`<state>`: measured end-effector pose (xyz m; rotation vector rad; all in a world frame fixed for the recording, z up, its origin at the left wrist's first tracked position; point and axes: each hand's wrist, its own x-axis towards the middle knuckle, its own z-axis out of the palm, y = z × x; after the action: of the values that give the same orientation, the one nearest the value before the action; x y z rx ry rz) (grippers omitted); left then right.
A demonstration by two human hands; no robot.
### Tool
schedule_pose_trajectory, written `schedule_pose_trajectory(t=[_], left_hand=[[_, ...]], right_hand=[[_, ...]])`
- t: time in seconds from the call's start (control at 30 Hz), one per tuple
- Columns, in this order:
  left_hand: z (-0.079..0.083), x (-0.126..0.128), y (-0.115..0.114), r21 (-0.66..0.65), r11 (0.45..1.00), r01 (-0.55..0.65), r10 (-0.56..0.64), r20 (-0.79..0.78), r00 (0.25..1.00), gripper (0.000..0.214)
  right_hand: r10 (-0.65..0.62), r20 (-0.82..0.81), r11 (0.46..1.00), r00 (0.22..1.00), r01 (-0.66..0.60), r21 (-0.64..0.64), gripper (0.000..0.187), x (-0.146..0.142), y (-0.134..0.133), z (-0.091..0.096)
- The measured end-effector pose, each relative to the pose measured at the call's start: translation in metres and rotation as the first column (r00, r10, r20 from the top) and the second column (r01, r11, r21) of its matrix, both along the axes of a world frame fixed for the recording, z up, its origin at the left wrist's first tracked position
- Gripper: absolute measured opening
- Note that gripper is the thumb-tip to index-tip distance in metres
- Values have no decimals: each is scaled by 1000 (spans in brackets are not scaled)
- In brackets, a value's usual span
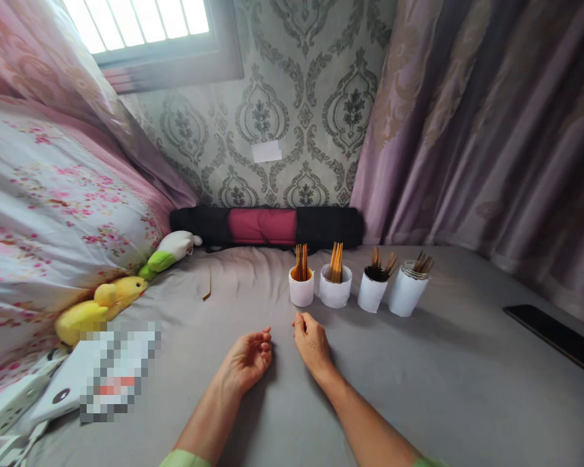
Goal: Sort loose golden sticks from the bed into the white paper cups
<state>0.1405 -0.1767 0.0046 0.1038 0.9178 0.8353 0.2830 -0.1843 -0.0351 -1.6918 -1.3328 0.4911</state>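
Note:
My left hand (250,358) is held low over the grey sheet, palm turned up and inward. Its fingers curl loosely, and nothing shows in the palm. Beside it my right hand (312,342) is closed, back of the hand up, thumb against the curled fingers; whatever it may hold is hidden. Just beyond stands a small white-wrapped cup (301,292) with thin wooden sticks (302,261). To its right are a wider white-wrapped cup (335,293), a dark-mouthed white-wrapped cup (371,296) and a white-wrapped glass jar (407,297), each holding sticks. A thin stick-like piece (207,287) lies apart on the left.
A black and red rolled bag (263,226) lies along the wall. On the left are plush toys (102,308), a white box-like device (71,383) and a power strip (17,405). A dark phone-like slab (555,340) rests on the right of the sheet (467,389).

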Motion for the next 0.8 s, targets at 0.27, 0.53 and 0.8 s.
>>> schedule_pose_trajectory(t=[0.27, 0.53, 0.8], left_hand=[[9, -8, 22, 83, 996, -21, 30, -105, 994, 15], [8, -16, 42, 129, 991, -25, 50, -195, 980, 14], [3, -43, 81, 236, 971, -21, 130, -454, 881, 11]], right_hand=[[6, -21, 1000, 1000, -6, 2, 36, 0, -1, 0], [13, -33, 1000, 999, -13, 5, 35, 0, -1, 0], [2, -26, 1000, 1000, -2, 12, 34, 1, 0, -2]])
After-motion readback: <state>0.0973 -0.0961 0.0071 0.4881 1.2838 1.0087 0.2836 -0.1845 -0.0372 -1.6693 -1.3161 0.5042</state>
